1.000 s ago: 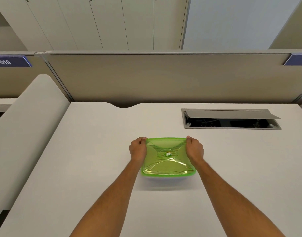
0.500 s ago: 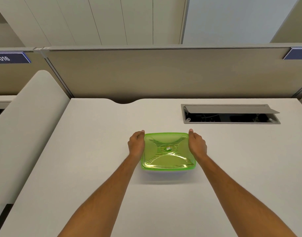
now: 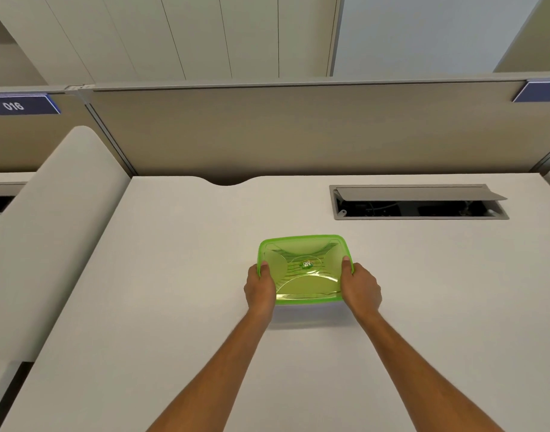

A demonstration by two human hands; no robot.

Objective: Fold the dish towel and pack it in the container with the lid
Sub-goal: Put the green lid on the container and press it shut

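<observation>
Closing appeared to be the step in hand: the translucent lime-green rectangular plastic lid (image 3: 303, 269) sat over the container, of which almost nothing showed from above beyond a pale shadow under the near edge. Left hand (image 3: 261, 288) gripped the left near side of the lid, thumb on top, remaining fingers curled out of sight below the rim. Right hand (image 3: 361, 286) gripped the right near side likewise, thumb on top of the lid. Location: middle of the off-white laminate desk (image 3: 174, 307), well apart from the grey recessed cable hatch (image 3: 418, 202) at the far right. Lid pattern: moulded panels converging on a central round boss bearing a small label, not legible. Dark striping visible through the lid was judged to be the folded dish towel inside, though this could not be confirmed. Judgement: task near its end. Next move would call for even downward pressure around the rim, far corners included, until the seal caught on every side; whether the far edge was already seated could not be told.
</observation>
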